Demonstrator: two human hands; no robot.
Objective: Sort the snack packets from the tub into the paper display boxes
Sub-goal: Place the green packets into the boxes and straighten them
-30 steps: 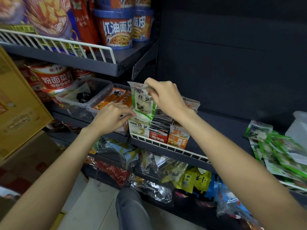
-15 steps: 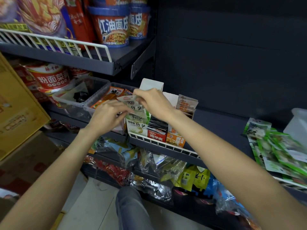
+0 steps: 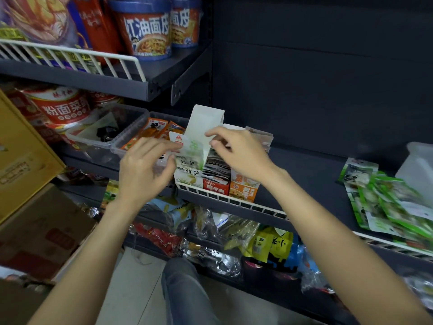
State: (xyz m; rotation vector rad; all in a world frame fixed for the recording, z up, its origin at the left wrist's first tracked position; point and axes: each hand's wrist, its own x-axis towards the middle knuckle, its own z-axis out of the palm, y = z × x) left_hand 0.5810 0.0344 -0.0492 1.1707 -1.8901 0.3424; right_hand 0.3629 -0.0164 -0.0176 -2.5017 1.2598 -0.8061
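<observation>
At the centre of the frame both hands work at the green-and-white display box (image 3: 188, 168), leftmost of three paper boxes behind the white wire shelf rail (image 3: 225, 198). The left hand (image 3: 145, 170) looks to pinch a pale packet (image 3: 179, 143) at the box's mouth, though blur leaves that grip uncertain; the right hand (image 3: 236, 153) pinches the box's raised flap (image 3: 203, 127). To do this well, I judge: keep the flap back, slide the packet in upright, facing forward. The clear tub (image 3: 112, 139) sits centre left

A shop: dark metal shelves (image 3: 150, 78) with wire rails, stocked with instant-noodle tubs (image 3: 145, 31) and snack packets (image 3: 386, 202).
</observation>
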